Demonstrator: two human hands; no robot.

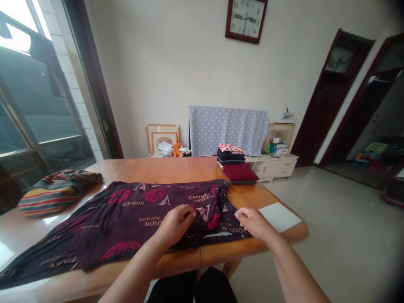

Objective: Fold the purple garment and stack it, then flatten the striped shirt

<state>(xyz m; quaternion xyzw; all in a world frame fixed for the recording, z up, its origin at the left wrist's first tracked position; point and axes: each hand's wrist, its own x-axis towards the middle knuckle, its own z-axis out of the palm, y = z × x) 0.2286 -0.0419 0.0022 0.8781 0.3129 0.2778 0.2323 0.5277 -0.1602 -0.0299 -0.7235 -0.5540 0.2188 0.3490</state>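
The person's left hand (175, 225) is curling its fingers together over a folded dark purple printed cloth (126, 219), while the right hand (252, 223) is touching its edge, fingers together.

Purple printed cloth (126, 219), partly folded

Between the left hand (175, 225) and the right hand (254, 223), a raised fold of the dark purple printed cloth (126, 219) stands in the way. Beyond the cloth, a band of bare wood on the worktop (164, 170) gives the hands a path to the far side. That path ends at the folded clothes stack (231, 155) and maroon folded garment (240, 172). The striped fabric bundle (57, 193) blocks the left. At right, a flat white card (279, 216) lies low enough to pass over.
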